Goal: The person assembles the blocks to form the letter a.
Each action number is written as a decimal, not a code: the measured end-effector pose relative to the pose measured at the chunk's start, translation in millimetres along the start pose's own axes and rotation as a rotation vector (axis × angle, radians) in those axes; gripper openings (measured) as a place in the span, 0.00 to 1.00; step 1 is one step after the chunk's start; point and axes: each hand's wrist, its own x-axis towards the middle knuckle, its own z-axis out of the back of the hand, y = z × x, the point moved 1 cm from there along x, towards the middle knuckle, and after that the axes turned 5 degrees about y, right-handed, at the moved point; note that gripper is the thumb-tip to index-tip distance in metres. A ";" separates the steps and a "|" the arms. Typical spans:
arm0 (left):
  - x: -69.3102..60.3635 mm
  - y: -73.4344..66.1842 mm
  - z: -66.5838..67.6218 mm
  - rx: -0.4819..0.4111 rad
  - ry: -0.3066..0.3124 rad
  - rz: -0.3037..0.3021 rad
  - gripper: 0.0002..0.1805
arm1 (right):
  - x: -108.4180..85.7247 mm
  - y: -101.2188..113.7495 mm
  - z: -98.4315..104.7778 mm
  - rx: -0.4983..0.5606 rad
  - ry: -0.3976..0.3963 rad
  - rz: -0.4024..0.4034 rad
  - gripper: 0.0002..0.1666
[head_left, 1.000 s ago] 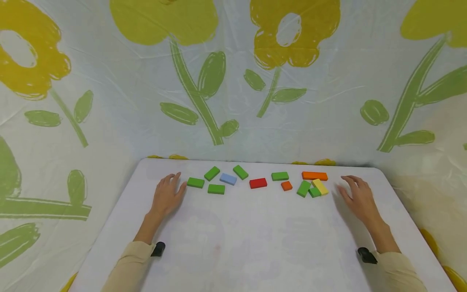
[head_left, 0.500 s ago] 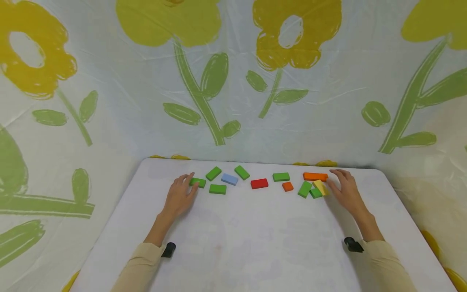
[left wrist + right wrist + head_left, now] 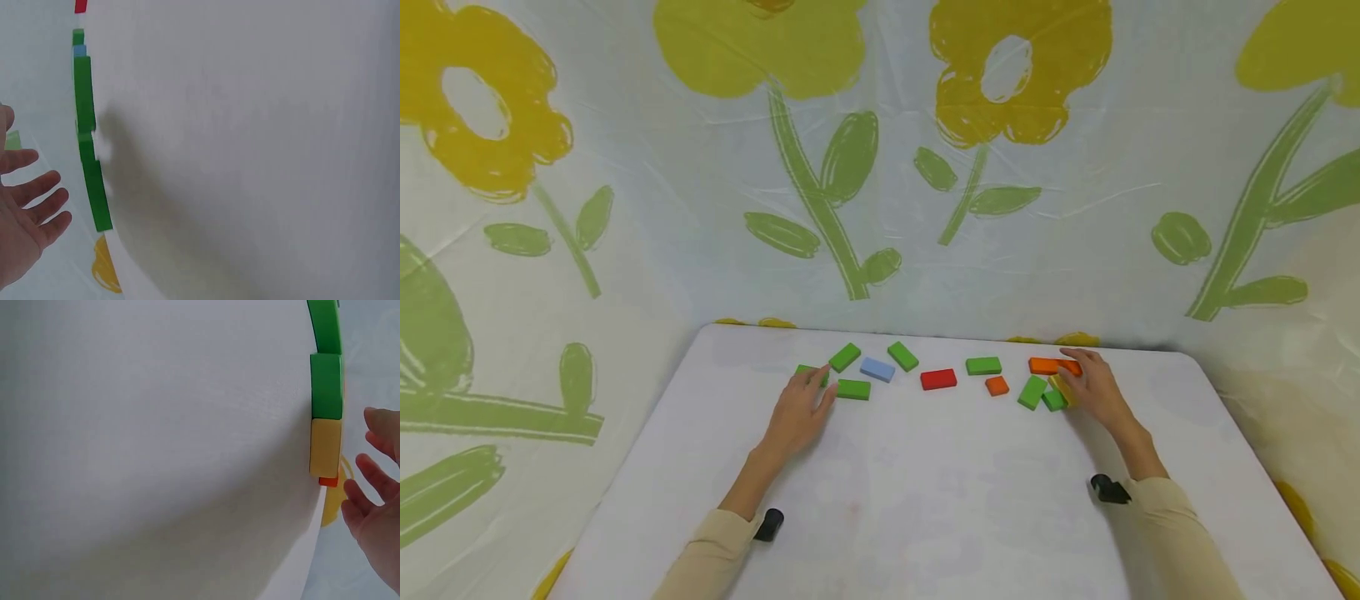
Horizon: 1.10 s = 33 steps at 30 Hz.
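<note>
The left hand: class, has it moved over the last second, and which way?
Yes. Judged against the red block in the head view, the left hand has moved rightward; it now partly hides the leftmost green block.

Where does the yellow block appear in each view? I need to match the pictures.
Head: right of centre, yellow block partly covered by the right hand.
Left wrist: not in it; the yellow print at lower left is no block.
Right wrist: yellow block, right of centre, directly below a green block in the picture.
Shared landmark: white tabletop, in all three.
</note>
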 end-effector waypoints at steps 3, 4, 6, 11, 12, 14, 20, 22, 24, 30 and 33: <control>-1.2 -7.3 -5.6 -0.011 0.005 -0.028 0.28 | 2.7 -0.3 -0.6 0.001 0.028 -0.013 0.26; -1.6 -9.8 -7.2 -0.013 0.009 -0.036 0.28 | 3.3 -0.4 -0.7 0.005 0.042 -0.019 0.26; -2.3 -14.3 -10.4 -0.021 0.018 -0.044 0.28 | 4.5 -0.1 -0.4 0.017 0.072 -0.031 0.26; -5.0 -23.8 -16.7 -0.040 0.036 -0.038 0.28 | 9.9 -0.4 -0.2 0.026 0.132 -0.028 0.24; -5.4 -25.4 -18.0 -0.042 0.040 -0.040 0.28 | 11.2 -0.5 -0.3 0.018 0.141 -0.025 0.24; -5.8 -29.1 -20.1 -0.049 0.041 -0.055 0.27 | 13.8 -0.9 -0.7 0.007 0.158 -0.024 0.24; -4.7 -39.2 -24.6 -0.059 0.034 -0.118 0.26 | 18.8 2.4 -1.1 -0.040 0.210 -0.020 0.26; -4.6 -41.9 -25.4 -0.062 0.037 -0.126 0.25 | 20.3 4.5 0.0 -0.055 0.227 -0.013 0.27; -4.8 -44.6 -26.7 -0.066 0.041 -0.128 0.25 | 21.5 6.1 1.3 -0.064 0.240 -0.018 0.26; -5.5 -50.4 -33.6 -0.088 0.077 -0.108 0.26 | 24.0 11.4 5.1 -0.088 0.228 -0.034 0.22; -5.9 -52.5 -36.5 -0.079 0.094 -0.100 0.26 | 24.6 13.3 6.1 -0.070 0.226 -0.041 0.22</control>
